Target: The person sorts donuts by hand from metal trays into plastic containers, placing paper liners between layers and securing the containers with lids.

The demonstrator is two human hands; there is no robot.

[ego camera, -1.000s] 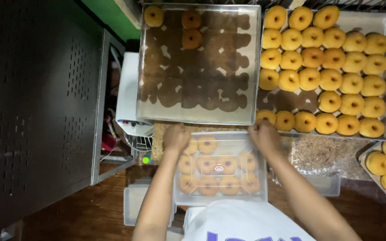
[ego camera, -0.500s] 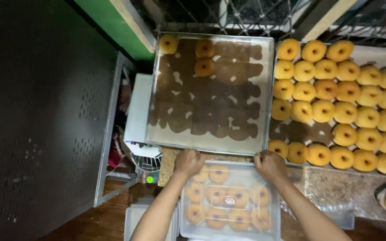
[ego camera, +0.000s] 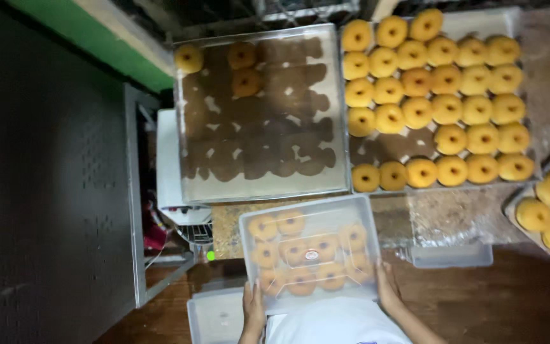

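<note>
Both hands grip a clear lidded box of doughnuts (ego camera: 310, 251) just below the nearly bare baking tray (ego camera: 259, 181): left hand (ego camera: 253, 310) and right hand (ego camera: 387, 290) have fingers curled round the box's near corners

left hand (ego camera: 253, 313) – bare, no glove, ring or watch visible | right hand (ego camera: 387, 290) – bare, forearm uncovered | torso – white garment, small dark marking at the lower edge
</note>
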